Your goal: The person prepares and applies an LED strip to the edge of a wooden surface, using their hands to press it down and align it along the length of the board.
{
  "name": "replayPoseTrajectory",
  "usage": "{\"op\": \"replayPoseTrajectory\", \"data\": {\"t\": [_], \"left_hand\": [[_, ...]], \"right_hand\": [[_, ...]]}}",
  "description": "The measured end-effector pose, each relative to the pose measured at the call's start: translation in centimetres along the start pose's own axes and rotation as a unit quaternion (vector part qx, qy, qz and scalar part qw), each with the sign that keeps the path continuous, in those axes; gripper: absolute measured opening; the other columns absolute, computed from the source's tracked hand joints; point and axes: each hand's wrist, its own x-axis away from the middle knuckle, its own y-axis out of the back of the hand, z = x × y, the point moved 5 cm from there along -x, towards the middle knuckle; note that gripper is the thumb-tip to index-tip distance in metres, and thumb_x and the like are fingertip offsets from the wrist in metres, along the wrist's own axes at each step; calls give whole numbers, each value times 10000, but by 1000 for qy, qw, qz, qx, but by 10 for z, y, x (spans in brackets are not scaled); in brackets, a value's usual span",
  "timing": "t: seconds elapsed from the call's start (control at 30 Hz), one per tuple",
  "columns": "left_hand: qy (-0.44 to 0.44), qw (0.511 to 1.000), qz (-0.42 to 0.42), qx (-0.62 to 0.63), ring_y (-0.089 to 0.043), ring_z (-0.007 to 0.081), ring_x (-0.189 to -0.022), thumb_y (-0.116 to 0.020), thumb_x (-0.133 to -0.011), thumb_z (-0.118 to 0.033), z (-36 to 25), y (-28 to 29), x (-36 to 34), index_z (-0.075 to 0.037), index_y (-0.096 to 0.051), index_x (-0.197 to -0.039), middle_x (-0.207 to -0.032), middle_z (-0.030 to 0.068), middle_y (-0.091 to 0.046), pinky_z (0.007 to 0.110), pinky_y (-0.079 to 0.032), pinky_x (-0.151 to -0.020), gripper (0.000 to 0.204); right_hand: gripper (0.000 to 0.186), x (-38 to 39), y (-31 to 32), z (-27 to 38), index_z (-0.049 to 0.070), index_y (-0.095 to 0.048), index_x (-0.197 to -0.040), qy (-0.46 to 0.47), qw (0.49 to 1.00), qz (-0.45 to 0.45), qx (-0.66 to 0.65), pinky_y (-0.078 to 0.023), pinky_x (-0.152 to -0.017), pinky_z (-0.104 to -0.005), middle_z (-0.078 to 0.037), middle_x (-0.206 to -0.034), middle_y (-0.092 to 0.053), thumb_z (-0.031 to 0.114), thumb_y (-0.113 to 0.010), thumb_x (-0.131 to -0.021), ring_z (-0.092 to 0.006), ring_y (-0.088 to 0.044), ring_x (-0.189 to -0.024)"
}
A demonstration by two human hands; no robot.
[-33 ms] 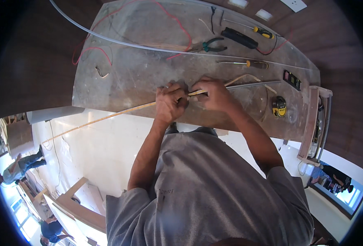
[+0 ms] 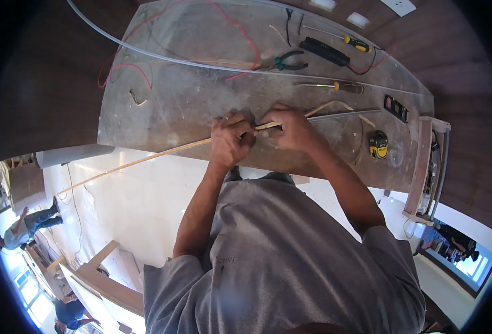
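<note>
A long, thin, yellowish flexible strip (image 2: pixel 162 152) runs from the lower left, across the workbench edge, into both my hands. My left hand (image 2: pixel 231 140) is closed on it, fingers bent. Close to its right, my right hand (image 2: pixel 291 131) pinches the same strip, and a short dark stretch shows between the hands. Beyond the right hand the strip's pale end (image 2: pixel 335 104) curls over the bench. A clear, straight plastic strip (image 2: pixel 346 115) lies beside that end. My fingertips are partly hidden.
On the worn bench (image 2: pixel 184 106) lie green-handled pliers (image 2: pixel 290 62), a yellow-black screwdriver (image 2: pixel 348 87), a black oblong box (image 2: pixel 324 52), red wire (image 2: pixel 247 38) and a tape measure (image 2: pixel 378 145). A clear tube (image 2: pixel 146 54) crosses the back. A wooden tool tray (image 2: pixel 424 161) stands right. Other people are farther off.
</note>
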Motion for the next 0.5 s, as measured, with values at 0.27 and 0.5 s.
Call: {"op": "replayPoseTrajectory", "data": {"t": [0.27,0.5], "left_hand": [[2,1000,-1,6,-668,256,-918,-767,-668,-101,-2,0,-1,-185,-708,-747,-922,-40,-702,452,-439,-788,129],[12,1000,8,13,-677,263,-957,-769,-691,-109,0,1,1,-180,-730,-790,-988,-33,-722,454,-448,-816,128]], "right_hand": [[179,2,0,12,47,-747,-962,28,993,26,112,-538,-846,-448,-95,-965,-659,22,-783,-788,-320,-682,-941],[142,-2,-5,21,107,-749,-910,49,974,14,223,-420,-995,-492,-58,-961,-631,98,-789,-774,-273,-595,-1088]]}}
